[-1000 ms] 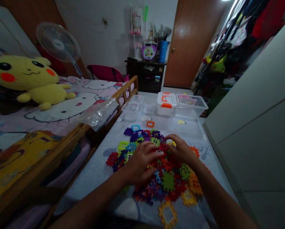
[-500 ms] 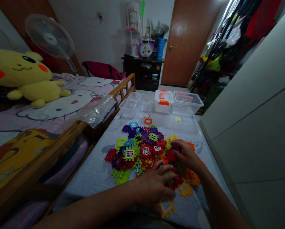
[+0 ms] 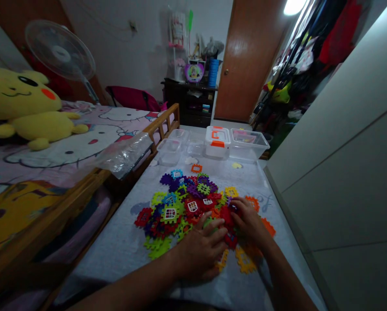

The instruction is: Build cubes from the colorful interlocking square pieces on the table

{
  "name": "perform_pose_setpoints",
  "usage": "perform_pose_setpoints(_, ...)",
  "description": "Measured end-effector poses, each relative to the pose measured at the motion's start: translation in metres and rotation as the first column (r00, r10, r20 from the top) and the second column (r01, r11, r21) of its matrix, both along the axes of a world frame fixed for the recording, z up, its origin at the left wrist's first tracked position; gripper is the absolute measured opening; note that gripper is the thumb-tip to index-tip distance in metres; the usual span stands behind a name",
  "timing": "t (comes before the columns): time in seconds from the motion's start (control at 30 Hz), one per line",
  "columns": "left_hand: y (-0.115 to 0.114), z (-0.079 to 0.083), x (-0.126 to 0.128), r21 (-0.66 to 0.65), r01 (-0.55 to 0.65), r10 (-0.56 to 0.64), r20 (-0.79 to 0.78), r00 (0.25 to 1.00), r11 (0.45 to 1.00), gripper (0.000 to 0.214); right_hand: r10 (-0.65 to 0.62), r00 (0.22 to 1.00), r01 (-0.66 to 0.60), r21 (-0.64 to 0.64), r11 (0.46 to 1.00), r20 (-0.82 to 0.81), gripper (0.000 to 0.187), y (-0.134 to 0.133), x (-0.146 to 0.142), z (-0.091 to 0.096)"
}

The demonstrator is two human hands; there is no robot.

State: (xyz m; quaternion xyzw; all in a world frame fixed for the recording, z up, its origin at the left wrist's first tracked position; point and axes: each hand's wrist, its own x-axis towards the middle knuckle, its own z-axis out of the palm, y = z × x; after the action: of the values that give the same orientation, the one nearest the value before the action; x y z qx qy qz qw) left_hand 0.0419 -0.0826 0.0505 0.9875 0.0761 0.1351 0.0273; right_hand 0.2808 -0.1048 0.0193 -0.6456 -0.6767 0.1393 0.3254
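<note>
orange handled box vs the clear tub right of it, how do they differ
The box has a white lid with an orange handle and latch; the tub is clear all over. The box is narrower, the tub wider. Something pink shows inside the tub; the box hides its contents. Both are plastic, side by side at the far end of the table.

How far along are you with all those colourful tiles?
Done: the tiles are all out in one loose heap on the table. In hand: the left hand lies flat on the heap's near edge, and the right hand is on red pieces beside it. Left: nothing looks built yet, and the small clear tubs look empty.
</note>
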Motion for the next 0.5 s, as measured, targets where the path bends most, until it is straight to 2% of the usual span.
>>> perform_pose_setpoints(0.13,0.006,-0.005,-0.003,-0.001,-0.137,0.136,0.111,0.984,0.991,0.031,0.021,1.0,-0.022,0.033,0.999,0.013,0.03,-0.002,-0.028,0.0)
perform_pose_setpoints(0.3,0.014,-0.009,-0.006,-0.006,-0.353,0.343,0.253,0.905,0.936,0.019,0.087,0.993,-0.083,0.057,0.995,-0.075,0.035,0.0,-0.056,0.01)
perform_pose_setpoints(0.4,0.021,-0.005,-0.007,-0.02,-0.451,0.439,0.276,0.855,0.892,0.02,0.159,0.979,-0.157,0.03,0.987,-0.126,0.039,0.002,-0.056,0.017)
perform_pose_setpoints(0.5,0.028,0.001,-0.007,-0.041,-0.518,0.509,0.267,0.819,0.855,0.021,0.081,0.986,-0.079,0.02,0.997,-0.144,0.038,0.001,-0.038,0.02)
